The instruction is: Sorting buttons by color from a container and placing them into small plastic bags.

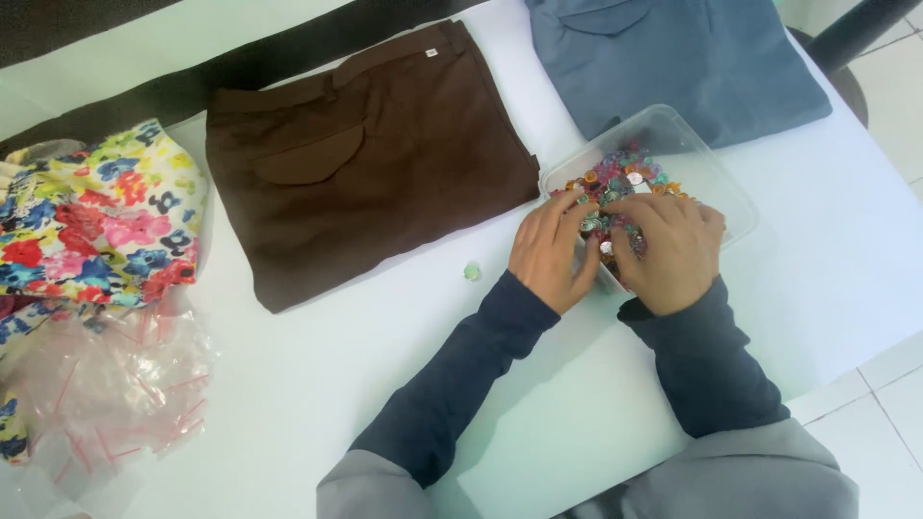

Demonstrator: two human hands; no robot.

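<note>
A clear plastic tub (713,163) sits on the white table (317,365), filled with several small colourful buttons (623,175). Both my hands reach into its near end. My left hand (552,252) rests on the tub's near-left rim with fingers among the buttons. My right hand (670,250) lies over the near side, fingers curled down into the buttons; what the fingertips pinch is hidden. A single small green button (471,272) lies on the table just left of my left hand.
Folded brown trousers (375,159) lie left of the tub. A folded blue garment (683,58) lies behind it. Floral cloth (96,216) and clear plastic bags (106,384) sit at the left edge. Tiled floor shows at right.
</note>
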